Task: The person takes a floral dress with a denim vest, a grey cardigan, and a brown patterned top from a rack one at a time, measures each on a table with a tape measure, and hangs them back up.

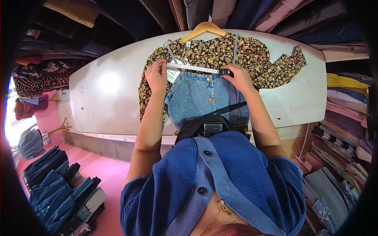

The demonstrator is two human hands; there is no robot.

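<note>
A floral blouse (256, 57) on a wooden hanger (204, 28) lies flat on the white table (106, 94). A denim skirt with buttons (199, 98) lies over its lower part. A measuring tape (193, 68) is stretched across the skirt's waistband. My left hand (156, 74) pinches the tape's left end. My right hand (238, 76) holds the tape's right end down at the waistband's other side. More tape loops up over the blouse.
Hanging garments fill the rack behind the table. Folded clothes are stacked on shelves at the right (342, 118). Piles of jeans (59, 185) lie on the pink floor at the left, near a spare hanger (59, 128).
</note>
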